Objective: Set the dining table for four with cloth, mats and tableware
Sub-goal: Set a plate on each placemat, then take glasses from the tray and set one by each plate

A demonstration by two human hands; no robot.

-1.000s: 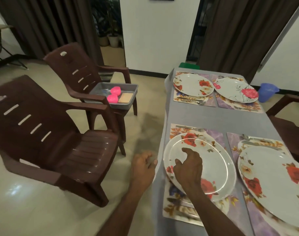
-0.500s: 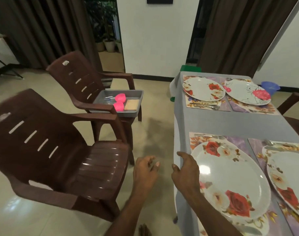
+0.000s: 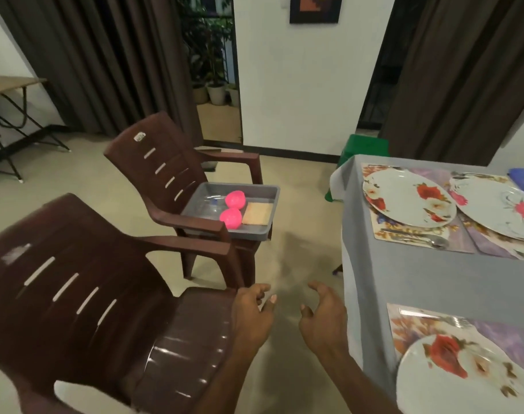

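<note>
1. Low in the frame's centre, the left hand (image 3: pixel 253 316) and right hand (image 3: pixel 323 318) hang over the floor, fingers loosely curled, holding nothing.
2. At right, the desk's grey cloth (image 3: pixel 404 276) carries floral mats (image 3: pixel 460 246) with plates (image 3: pixel 407 198) on them.
3. Centre, a grey tray (image 3: pixel 254 231) with two pink balls (image 3: pixel 234 199) sits on the far chair (image 3: pixel 162 162).

The room is dimly lit with a warm cast, and a soft shadow lies on the floor (image 3: pixel 287 264) between the nearer chair (image 3: pixel 105 309) and the table's left edge. Pale glare streaks its glossy seat, its backrest is smeared, and straight lines bow toward the edges.
</note>
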